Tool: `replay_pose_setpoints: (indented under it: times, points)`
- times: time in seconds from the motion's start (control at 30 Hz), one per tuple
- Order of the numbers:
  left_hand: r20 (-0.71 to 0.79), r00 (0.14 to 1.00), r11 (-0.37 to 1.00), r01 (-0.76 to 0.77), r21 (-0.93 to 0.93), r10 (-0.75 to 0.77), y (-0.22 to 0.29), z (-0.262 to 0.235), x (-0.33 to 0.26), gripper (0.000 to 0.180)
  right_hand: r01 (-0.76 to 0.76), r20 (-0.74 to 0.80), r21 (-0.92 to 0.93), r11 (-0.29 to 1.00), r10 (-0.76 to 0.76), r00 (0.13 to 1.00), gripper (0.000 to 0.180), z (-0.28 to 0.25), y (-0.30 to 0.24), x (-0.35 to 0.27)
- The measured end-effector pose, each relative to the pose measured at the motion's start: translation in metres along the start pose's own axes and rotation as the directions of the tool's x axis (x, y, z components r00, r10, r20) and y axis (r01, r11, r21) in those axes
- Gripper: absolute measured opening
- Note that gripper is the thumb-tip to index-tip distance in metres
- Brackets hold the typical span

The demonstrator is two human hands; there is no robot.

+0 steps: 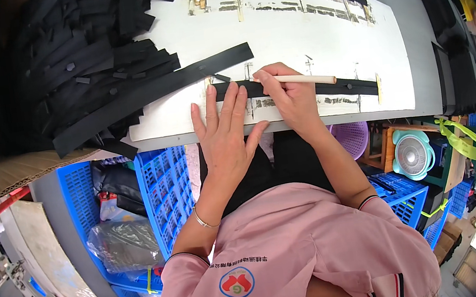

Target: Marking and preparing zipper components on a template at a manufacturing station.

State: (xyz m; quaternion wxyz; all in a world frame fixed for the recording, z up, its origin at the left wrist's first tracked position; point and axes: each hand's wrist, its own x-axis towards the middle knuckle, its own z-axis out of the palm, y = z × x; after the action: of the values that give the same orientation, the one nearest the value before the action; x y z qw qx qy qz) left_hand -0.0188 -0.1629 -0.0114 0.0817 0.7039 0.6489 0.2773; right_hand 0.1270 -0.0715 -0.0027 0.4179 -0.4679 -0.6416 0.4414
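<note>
The left hand (223, 127) lies flat and open, likely keeping the long black cloth strip (335, 86) steady; the right hand (290, 96) pinches a slim cream pen (313, 78).

Workshop, small-factory kind. Grey surface (420, 58): heap of black strips (79, 64) toward left edge, white board (277, 38) with dark marks reaching near front edge. Blue plastic crates (166, 185) below front edge; fan (412, 155) below, toward front right corner.
</note>
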Motion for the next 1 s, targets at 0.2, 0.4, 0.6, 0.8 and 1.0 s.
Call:
replay_pose_setpoints:
  times: [0.2, 0.4, 0.6, 0.8, 1.0]
  points:
    - [0.010, 1.000, 1.000, -0.007, 0.016, 0.007, -0.001, -0.001, 0.000, 0.070, 0.081, -0.012, -0.036, 0.996, -0.081, 0.997, 0.014, 0.007, 0.000, 0.001]
    - [0.000, 1.000, 1.000, -0.013, 0.017, 0.013, -0.002, 0.001, 0.000, 0.070, 0.042, -0.005, -0.096, 0.994, -0.043, 0.999, 0.017, 0.004, 0.001, 0.001]
    - [-0.012, 1.000, 1.000, -0.006, 0.011, 0.006, -0.001, 0.002, 0.000, 0.069, 0.106, 0.077, -0.073, 0.992, -0.101, 0.992, 0.020, -0.002, 0.001, 0.000]
    - [-0.004, 1.000, 1.000, -0.001, 0.006, 0.001, 0.001, 0.002, 0.002, 0.068, 0.072, 0.149, -0.088, 0.993, -0.059, 0.987, 0.020, -0.005, 0.003, -0.001]
    - [0.011, 1.000, 1.000, 0.007, 0.019, -0.007, -0.001, 0.004, 0.000, 0.069, 0.001, 0.043, 0.022, 1.000, -0.002, 0.999, 0.023, -0.030, -0.009, -0.009]
